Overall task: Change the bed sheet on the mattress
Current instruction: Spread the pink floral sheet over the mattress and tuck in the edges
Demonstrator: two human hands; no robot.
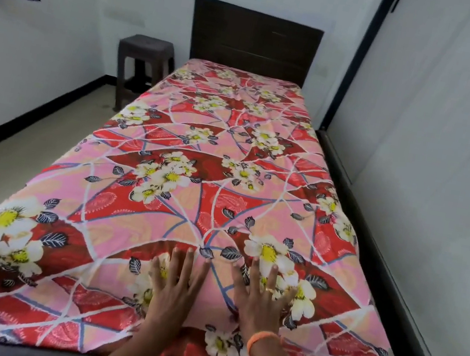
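A pink and red floral bed sheet (197,171) covers the mattress from the dark headboard (255,40) at upper centre down to the bottom of the frame, its near edge hanging over the foot of the bed. At lower centre, the left hand (175,286) and right hand (261,298) lie side by side, palms flat on the sheet, fingers straight and spread. The right wrist wears an orange band (261,341). A dark plastic stool (143,67) stands beside the bed, upper left
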